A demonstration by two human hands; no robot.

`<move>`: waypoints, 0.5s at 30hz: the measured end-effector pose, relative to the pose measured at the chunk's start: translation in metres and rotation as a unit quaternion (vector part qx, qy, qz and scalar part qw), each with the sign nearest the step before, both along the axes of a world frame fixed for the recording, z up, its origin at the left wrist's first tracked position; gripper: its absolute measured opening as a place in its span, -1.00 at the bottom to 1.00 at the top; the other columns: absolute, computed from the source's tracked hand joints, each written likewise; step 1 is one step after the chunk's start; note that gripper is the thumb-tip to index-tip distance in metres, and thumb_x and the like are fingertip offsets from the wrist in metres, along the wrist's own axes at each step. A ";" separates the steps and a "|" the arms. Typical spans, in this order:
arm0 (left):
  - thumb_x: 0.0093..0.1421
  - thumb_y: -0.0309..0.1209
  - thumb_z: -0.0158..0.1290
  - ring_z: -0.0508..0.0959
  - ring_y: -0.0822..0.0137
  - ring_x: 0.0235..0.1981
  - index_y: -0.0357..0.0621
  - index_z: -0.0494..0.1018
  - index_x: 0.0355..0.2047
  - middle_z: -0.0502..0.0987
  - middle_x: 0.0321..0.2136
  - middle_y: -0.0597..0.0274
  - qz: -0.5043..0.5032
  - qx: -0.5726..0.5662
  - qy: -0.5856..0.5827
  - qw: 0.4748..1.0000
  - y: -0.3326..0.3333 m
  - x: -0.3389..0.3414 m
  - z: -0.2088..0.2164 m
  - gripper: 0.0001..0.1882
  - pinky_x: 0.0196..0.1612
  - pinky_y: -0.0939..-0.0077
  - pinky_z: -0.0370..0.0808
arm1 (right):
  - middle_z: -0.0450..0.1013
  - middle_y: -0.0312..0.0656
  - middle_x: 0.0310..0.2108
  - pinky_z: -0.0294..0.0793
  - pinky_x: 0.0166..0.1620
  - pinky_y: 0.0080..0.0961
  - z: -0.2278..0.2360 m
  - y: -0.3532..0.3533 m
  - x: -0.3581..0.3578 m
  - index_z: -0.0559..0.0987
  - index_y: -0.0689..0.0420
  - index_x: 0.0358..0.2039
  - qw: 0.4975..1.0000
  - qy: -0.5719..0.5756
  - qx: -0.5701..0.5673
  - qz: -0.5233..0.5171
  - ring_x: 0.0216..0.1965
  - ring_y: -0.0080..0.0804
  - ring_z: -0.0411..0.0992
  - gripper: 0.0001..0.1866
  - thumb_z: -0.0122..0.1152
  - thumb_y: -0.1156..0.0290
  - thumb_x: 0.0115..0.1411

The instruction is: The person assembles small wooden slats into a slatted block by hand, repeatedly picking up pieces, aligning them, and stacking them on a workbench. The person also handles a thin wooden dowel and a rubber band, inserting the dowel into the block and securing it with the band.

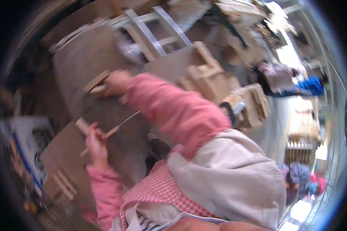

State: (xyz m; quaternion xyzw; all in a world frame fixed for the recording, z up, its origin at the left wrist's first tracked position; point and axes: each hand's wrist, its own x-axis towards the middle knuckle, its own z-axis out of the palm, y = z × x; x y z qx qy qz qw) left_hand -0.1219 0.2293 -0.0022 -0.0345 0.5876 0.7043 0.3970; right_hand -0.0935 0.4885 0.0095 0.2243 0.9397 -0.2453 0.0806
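Note:
My left hand, in a pink sleeve, is closed around a thin light wooden stick that pokes out on both sides of the fingers. A short flat wood piece shows just beyond those fingertips; whether the hand grips it too is unclear. Farther off, my right hand reaches across the brown work table with its fingers wrapped on a wooden piece that looks like an angled frame part. Motion blurs both hands and the wood.
Several wood strips lie at the table's near left. Stacked wooden blocks stand right of my right arm. A pale ladder-like frame lies at the far side. Other people, one in blue, are at the far right.

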 end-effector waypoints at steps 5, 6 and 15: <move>0.31 -0.25 -0.06 0.34 0.56 -0.52 -0.12 0.36 -0.11 0.32 -0.53 0.44 0.023 0.058 -0.031 0.998 0.006 -0.002 -0.019 -0.75 -0.43 0.70 0.36 | 0.51 -0.08 -0.31 0.48 -0.17 -0.19 -0.025 -0.025 0.002 0.64 0.03 -0.29 0.981 0.121 0.145 0.041 -0.20 -0.14 0.49 -0.72 0.24 0.24 -0.03; 0.31 -0.27 -0.05 0.35 0.55 -0.51 -0.12 0.37 -0.12 0.33 -0.53 0.43 0.036 0.032 -0.027 0.998 0.008 -0.003 -0.023 -0.76 -0.42 0.68 0.37 | 0.50 -0.07 -0.33 0.47 -0.18 -0.19 -0.027 -0.029 0.002 0.64 0.03 -0.32 0.987 0.091 0.121 0.057 -0.22 -0.16 0.49 -0.76 0.23 0.27 -0.03; 0.32 -0.05 -0.17 0.35 0.51 -0.49 -0.13 0.38 -0.25 0.35 -0.49 0.40 0.069 0.043 0.126 0.989 0.050 0.049 0.024 -0.61 -0.43 0.60 0.29 | 0.45 -0.14 -0.31 0.42 -0.17 -0.41 0.030 -0.104 0.053 0.42 0.21 -0.23 0.779 0.358 -0.494 -0.145 -0.25 -0.36 0.42 -0.54 0.37 0.24 -0.07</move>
